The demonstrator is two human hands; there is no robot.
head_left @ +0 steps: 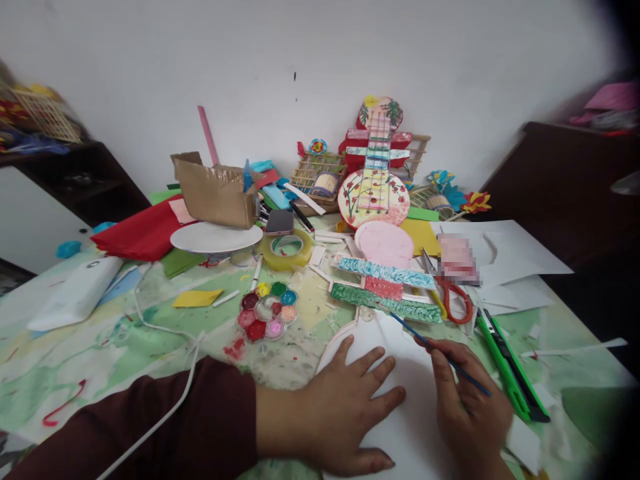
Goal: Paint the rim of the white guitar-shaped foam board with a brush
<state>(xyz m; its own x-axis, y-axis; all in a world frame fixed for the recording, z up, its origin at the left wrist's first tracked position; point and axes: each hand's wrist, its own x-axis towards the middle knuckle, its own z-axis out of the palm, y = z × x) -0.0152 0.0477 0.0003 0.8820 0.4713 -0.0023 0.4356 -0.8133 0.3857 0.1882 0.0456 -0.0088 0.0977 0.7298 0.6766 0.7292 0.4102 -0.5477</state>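
My left hand lies flat with fingers spread on a white rounded board. A thin blue paintbrush is pinched in my right hand, its tip near the top edge of the board. Just beyond lie strips painted green and blue-white, with a red patch between them and a pale pink oval piece behind. A round paint palette with several colours sits left of the board.
Red-handled scissors and a green utility knife lie on the right. A tape roll, a cardboard box and a painted paper guitar stand farther back. A white cable crosses my left sleeve.
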